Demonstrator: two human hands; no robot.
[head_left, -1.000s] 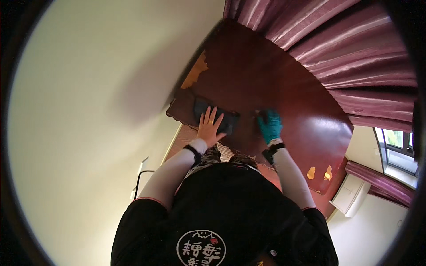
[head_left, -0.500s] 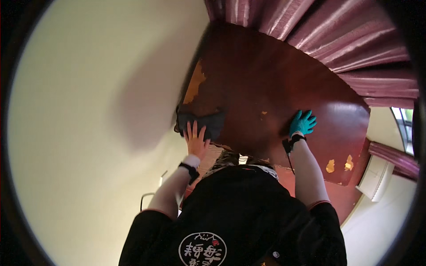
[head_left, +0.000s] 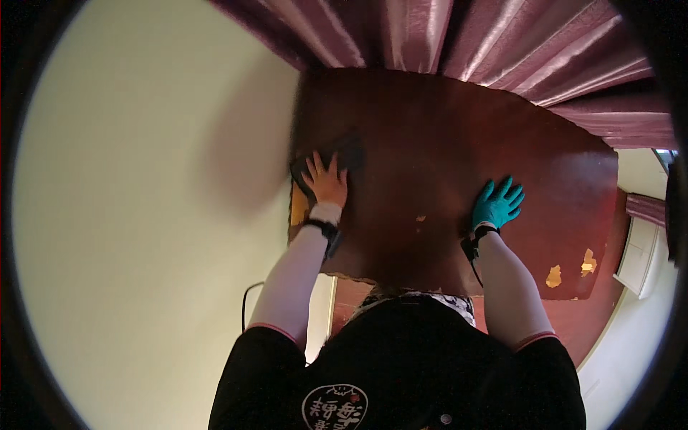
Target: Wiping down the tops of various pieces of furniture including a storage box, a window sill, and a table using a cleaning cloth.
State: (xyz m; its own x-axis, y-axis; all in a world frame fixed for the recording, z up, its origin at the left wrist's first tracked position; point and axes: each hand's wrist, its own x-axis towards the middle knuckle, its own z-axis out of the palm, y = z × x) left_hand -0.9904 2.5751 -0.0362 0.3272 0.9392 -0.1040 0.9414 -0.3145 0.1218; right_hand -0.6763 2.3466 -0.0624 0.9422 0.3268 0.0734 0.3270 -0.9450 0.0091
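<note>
My left hand (head_left: 328, 183) is bare and lies flat, fingers spread, on a dark cloth (head_left: 350, 152) at the left side of a reddish-brown table (head_left: 416, 165). Part of the cloth is hidden under the palm. On my right hand (head_left: 498, 206) is a teal glove. That hand rests on the tabletop right of the middle, its fingers stretched out and apart, with nothing in it. A peeled patch (head_left: 299, 206) of bare yellowish wood shows beside my left wrist, close to the wall.
A pale wall (head_left: 143, 179) runs along the table's left edge. Purple curtains (head_left: 423, 36) hang at the far edge. More surface chips (head_left: 554, 276) mark the near right corner. A white cabinet-like piece (head_left: 638, 251) stands beyond the right edge.
My left hand has slid the cloth away from me along the wall side, past the peeled patch. My right hand remains flat on the table. The view has shifted.
</note>
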